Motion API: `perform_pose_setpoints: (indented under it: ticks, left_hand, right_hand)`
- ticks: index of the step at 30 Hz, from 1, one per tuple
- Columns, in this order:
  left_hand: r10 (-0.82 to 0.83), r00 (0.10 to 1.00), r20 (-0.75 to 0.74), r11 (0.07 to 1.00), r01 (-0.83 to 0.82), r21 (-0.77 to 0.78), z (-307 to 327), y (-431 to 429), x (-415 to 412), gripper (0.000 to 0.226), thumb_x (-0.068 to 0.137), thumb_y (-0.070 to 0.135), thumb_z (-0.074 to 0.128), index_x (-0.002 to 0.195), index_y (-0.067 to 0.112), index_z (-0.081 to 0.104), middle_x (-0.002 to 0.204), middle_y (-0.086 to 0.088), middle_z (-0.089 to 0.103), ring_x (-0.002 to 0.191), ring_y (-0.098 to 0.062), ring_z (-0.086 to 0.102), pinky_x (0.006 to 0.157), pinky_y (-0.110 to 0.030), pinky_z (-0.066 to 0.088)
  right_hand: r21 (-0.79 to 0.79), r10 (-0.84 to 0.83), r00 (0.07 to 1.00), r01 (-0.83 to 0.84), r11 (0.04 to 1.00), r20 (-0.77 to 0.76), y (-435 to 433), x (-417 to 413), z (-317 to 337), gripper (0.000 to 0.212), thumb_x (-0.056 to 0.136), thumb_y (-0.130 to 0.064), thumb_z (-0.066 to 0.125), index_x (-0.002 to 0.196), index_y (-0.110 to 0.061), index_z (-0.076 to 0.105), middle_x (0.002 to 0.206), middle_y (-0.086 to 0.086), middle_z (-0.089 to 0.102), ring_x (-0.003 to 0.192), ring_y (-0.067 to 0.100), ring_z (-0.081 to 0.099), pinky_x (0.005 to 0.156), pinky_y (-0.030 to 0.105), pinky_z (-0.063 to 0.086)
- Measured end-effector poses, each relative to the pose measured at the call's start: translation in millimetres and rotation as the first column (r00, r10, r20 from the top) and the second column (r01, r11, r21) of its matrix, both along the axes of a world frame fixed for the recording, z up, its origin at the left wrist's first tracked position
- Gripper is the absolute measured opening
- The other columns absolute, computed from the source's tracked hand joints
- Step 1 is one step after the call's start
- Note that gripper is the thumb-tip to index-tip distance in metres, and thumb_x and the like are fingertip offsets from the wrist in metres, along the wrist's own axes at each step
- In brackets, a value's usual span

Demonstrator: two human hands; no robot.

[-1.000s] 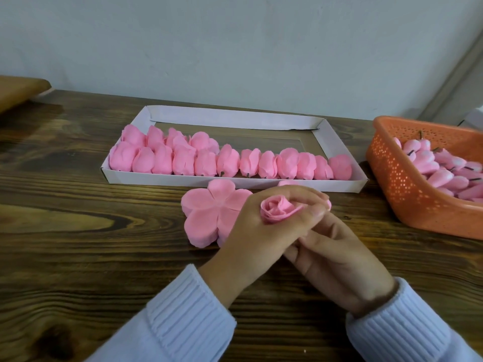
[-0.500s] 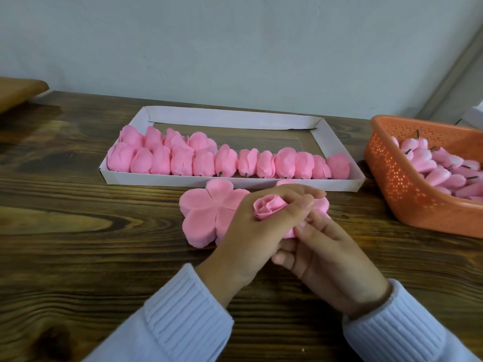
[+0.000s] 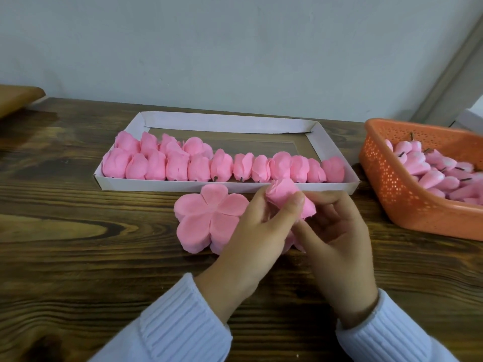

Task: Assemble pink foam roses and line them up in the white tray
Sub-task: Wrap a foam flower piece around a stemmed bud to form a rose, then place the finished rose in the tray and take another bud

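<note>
Head view, both hands at mid-table.

- Foam rose [image 3: 283, 192] – held off the wooden table [image 3: 78, 231], just in front of the white tray [image 3: 156, 184]. A second ago its spiral top faced me; now it is tipped away toward the tray, and its top overlaps the tray's front wall in my view.
- Left hand [image 3: 251, 231] – grips the rose, thumb laid across its front, fingers curled behind. Same hold as before, wrist turned a little further.
- Right hand [image 3: 337, 231] – earlier tucked low under the left, now raised beside the rose. Its fingers are curled in against the outer petal on the right and its thumb is pressed under the base. Some motion blur here, but it reads as gripping the rose.
- Petal stack [image 3: 209, 215] – flat five-lobed pieces, lying on the table just left of the left hand, unmoved.
- Row of finished roses [image 3: 235, 165] – lined along the tray's near side, doubled up at the left end, unchanged.
- Orange basket [image 3: 392, 194] – at the right edge, holding pink buds [image 3: 431, 168] with dark stems, as before.
</note>
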State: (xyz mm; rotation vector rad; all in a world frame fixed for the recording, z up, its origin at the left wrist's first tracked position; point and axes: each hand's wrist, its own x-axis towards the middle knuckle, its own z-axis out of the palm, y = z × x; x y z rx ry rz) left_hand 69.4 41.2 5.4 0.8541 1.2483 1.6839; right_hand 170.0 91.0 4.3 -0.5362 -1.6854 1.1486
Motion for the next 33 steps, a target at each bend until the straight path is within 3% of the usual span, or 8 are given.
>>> perform_pose_setpoints:
  ticks: [2,6,11,14,18,21,28,33]
  left_hand:
    - [-0.005,0.999,0.032,1.000,0.005,-0.023,5.2,1.6,3.2,0.049,0.076,0.049,0.065,0.116,0.022,0.061,0.105,-0.019,0.068,0.099,-0.036,0.066,0.088,-0.052,0.054]
    - [0.092,0.992,-0.081,0.995,-0.094,-0.030,24.8,10.7,-6.1,0.051,0.078,0.044,0.059,0.117,0.012,0.056,0.105,-0.005,0.070,0.101,-0.026,0.067,0.096,-0.051,0.050]
    - [0.371,0.921,-0.117,0.921,-0.349,0.174,71.9,43.7,-69.4,0.021,0.100,0.017,0.045,0.118,0.017,0.034,0.096,-0.013,0.055,0.070,-0.021,0.070,0.072,-0.031,0.056]
    - [0.410,0.864,-0.292,0.911,-0.401,0.092,90.1,66.4,-120.5,0.016,0.099,0.011,0.035,0.111,0.021,0.037,0.088,-0.005,0.053,0.067,-0.015,0.071,0.075,-0.028,0.057]
    - [0.292,0.645,-0.706,0.883,-0.466,-0.061,79.0,90.2,-171.6,0.027,0.096,0.014,0.040,0.122,0.021,0.044,0.088,-0.006,0.061,0.066,-0.023,0.065,0.078,-0.034,0.053]
    - [-0.001,0.384,-0.923,0.884,-0.431,-0.180,61.2,98.2,-187.6,0.036,0.095,0.017,0.048,0.131,0.018,0.047,0.113,-0.015,0.064,0.098,-0.030,0.061,0.078,-0.026,0.040]
    - [-0.272,0.256,-0.928,0.906,-0.258,-0.336,37.6,113.7,-182.9,0.050,0.095,0.020,0.052,0.143,0.019,0.037,0.108,-0.008,0.063,0.112,-0.029,0.054,0.102,-0.036,0.038]
    - [-0.384,0.175,-0.907,0.847,-0.325,-0.421,25.7,114.2,-192.3,0.014,0.097,0.023,0.042,0.108,0.024,0.051,0.111,-0.009,0.061,0.095,-0.027,0.052,0.092,-0.039,0.043]
  right_hand:
    - [0.143,-0.097,0.994,0.090,0.986,0.045,1.1,0.5,-1.4,0.030,0.078,-0.017,0.078,0.099,-0.028,0.060,0.095,-0.009,0.069,0.090,0.011,0.068,0.077,0.030,0.057]
    - [0.240,-0.127,0.990,0.110,0.965,0.058,2.8,0.2,-3.9,0.041,0.080,-0.016,0.070,0.116,-0.029,0.055,0.115,-0.013,0.063,0.111,0.015,0.061,0.091,0.036,0.051]
    - [0.185,-0.113,0.992,0.101,0.977,0.058,3.7,1.8,-3.7,0.040,0.084,-0.014,0.063,0.118,-0.034,0.053,0.118,-0.019,0.058,0.117,0.016,0.057,0.088,0.026,0.049]
    - [0.192,-0.128,0.988,0.110,0.975,0.083,4.3,1.6,-2.2,0.032,0.083,-0.021,0.060,0.110,-0.037,0.054,0.112,-0.020,0.060,0.111,0.014,0.059,0.086,0.024,0.049]
    - [0.215,-0.146,0.977,0.112,0.970,0.153,4.9,0.3,-0.4,0.031,0.081,-0.010,0.059,0.103,-0.032,0.058,0.104,-0.017,0.063,0.102,0.013,0.062,0.085,0.028,0.051]
    - [0.216,-0.148,0.966,0.102,0.971,0.212,4.8,0.0,0.6,0.027,0.079,-0.010,0.059,0.097,-0.031,0.059,0.099,-0.013,0.064,0.096,0.010,0.062,0.081,0.030,0.052]
    - [0.116,-0.081,0.954,0.049,0.992,0.289,3.5,-0.1,-1.8,0.025,0.082,-0.007,0.062,0.096,-0.027,0.063,0.094,-0.016,0.065,0.088,0.008,0.063,0.072,0.021,0.051]
    - [0.100,-0.058,0.961,0.032,0.994,0.270,3.2,-0.9,-0.8,0.022,0.079,-0.010,0.058,0.098,-0.022,0.062,0.096,-0.015,0.066,0.097,0.008,0.063,0.079,0.020,0.050]
